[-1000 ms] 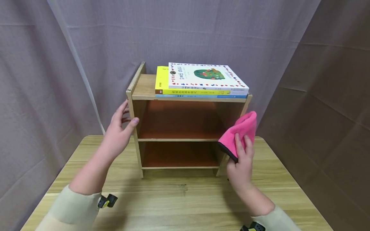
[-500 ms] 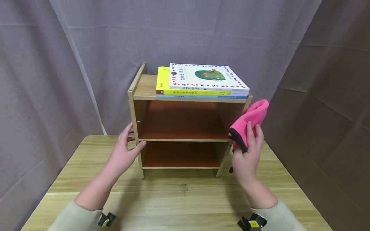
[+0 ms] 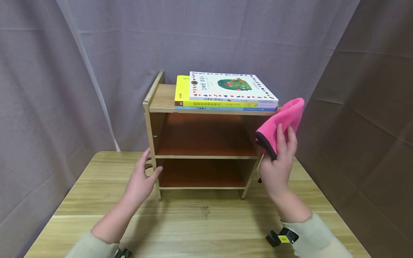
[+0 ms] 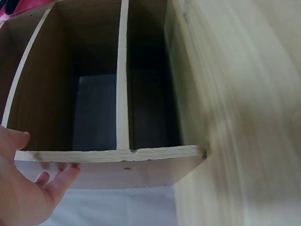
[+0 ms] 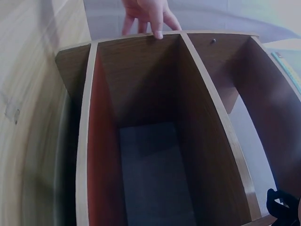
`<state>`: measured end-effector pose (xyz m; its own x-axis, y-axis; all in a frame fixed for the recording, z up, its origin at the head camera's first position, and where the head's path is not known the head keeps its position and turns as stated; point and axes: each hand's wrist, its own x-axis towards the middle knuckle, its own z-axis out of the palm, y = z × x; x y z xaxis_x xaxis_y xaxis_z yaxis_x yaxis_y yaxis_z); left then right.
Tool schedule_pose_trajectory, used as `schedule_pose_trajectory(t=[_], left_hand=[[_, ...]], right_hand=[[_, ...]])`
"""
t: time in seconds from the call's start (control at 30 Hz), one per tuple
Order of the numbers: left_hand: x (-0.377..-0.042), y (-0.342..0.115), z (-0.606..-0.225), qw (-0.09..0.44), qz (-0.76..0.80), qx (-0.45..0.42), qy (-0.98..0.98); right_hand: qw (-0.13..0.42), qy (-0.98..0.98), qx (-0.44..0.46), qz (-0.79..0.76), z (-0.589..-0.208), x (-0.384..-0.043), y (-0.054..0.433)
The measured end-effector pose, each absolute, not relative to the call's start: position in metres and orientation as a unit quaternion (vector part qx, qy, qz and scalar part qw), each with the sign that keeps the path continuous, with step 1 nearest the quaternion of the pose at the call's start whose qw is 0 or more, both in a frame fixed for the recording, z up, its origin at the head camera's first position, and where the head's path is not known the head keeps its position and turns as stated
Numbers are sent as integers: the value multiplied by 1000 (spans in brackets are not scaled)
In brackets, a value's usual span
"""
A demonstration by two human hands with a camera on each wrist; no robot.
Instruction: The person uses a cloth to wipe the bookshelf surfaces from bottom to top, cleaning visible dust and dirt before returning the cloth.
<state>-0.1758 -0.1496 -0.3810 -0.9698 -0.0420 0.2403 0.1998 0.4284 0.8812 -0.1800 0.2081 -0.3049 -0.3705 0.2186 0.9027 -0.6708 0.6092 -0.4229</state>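
Observation:
A small wooden bookshelf (image 3: pixel 206 157) stands on the table, its open front facing me. My left hand (image 3: pixel 143 181) holds the edge of its left side panel low down. The thumb lies at the front edge, and the other fingers reach along the outer face, partly hidden in the head view. In the left wrist view this hand (image 4: pixel 28 183) straddles the panel's edge. My right hand (image 3: pixel 280 161) grips a folded pink cloth (image 3: pixel 287 116) with black trim beside the upper right side of the shelf. The cloth overlaps the top right corner in the head view.
Stacked on the shelf's top board are a white picture book (image 3: pixel 232 86), a yellow book (image 3: pixel 182 91) and a blue book (image 3: pixel 226 108). Grey curtain (image 3: pixel 206 36) hangs behind and at both sides. The wooden table (image 3: pixel 193 229) extends in front.
My left hand has slid down along the left side panel. My right hand has moved outward and up with the pink cloth. The shelf and books stay in place.

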Motion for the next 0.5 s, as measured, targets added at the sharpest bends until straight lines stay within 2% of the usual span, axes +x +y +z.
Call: schedule_pose_trajectory(t=[0.5], left_hand=[[-174, -149, -390, 133, -516, -41, -845]], right_hand=[[532, -760, 146, 344, -304, -192, 212]])
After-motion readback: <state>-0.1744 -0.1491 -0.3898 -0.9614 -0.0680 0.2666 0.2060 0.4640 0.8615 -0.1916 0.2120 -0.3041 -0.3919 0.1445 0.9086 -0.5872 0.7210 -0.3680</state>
